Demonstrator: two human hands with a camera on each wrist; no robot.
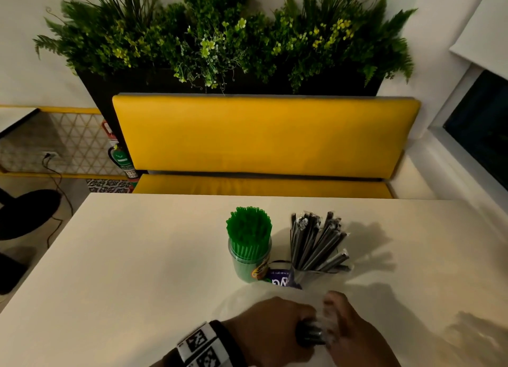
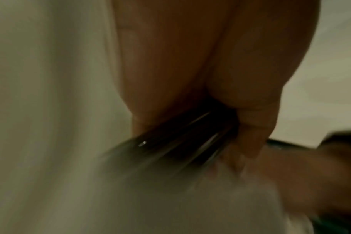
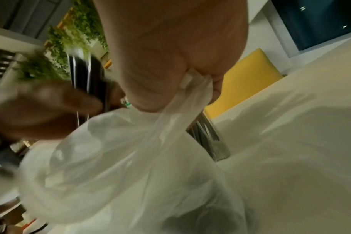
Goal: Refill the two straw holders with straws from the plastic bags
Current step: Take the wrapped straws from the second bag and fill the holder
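Observation:
Two holders stand mid-table: a green holder (image 1: 248, 265) packed with green straws (image 1: 248, 230), and to its right a clear holder (image 1: 302, 277) with wrapped black straws (image 1: 316, 240) fanning out. At the near edge my left hand (image 1: 275, 328) grips a bundle of black straws (image 1: 310, 335), seen dark and blurred in the left wrist view (image 2: 180, 137). My right hand (image 1: 349, 331) pinches the clear plastic bag (image 3: 142, 166) by its gathered neck, right beside the bundle. The bag hangs wide and crumpled under the right hand.
The white table (image 1: 137, 256) runs left and right of the holders. Behind it is a yellow bench (image 1: 261, 138) under a planter of green plants (image 1: 220, 36). A dark window (image 1: 483, 135) is at the right, and a purple-printed wrapper (image 1: 280, 280) lies between the holders.

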